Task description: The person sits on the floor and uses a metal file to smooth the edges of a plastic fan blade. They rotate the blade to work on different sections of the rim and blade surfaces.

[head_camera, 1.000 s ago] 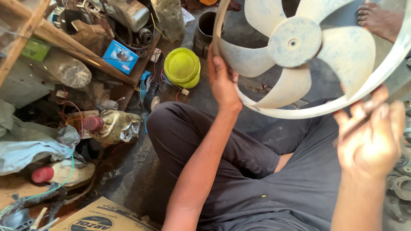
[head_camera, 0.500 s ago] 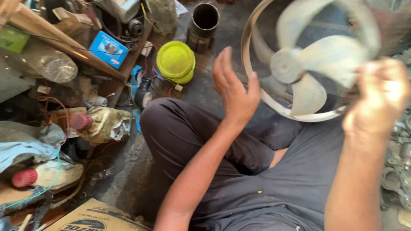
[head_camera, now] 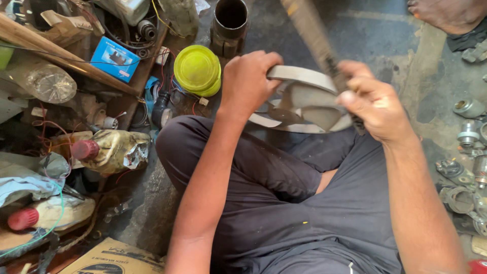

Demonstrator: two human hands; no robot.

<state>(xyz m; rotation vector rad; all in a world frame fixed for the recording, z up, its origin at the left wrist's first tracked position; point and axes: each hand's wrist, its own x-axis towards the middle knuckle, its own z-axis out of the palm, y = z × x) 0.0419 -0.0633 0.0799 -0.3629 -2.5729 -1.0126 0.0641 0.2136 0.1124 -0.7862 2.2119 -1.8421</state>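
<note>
- Fingers of the left hand (head_camera: 248,81) clench over the near rim of the pale fan blade wheel (head_camera: 304,104), which lies almost flat above the lap, its ring running left to right between both hands.
- Right hand (head_camera: 375,109) closes on the far right rim and a blurred strip (head_camera: 309,30) slanting upward.
- Both forearms reach forward, wrists bent down, over the dark trousers (head_camera: 284,203).
- Yellow lid (head_camera: 197,70) sits left, apart.

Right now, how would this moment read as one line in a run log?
left hand: grips fan ring | right hand: grips the ring's other side | fan: held edge-on over lap | nearby: yellow lid, metal cylinder
</note>
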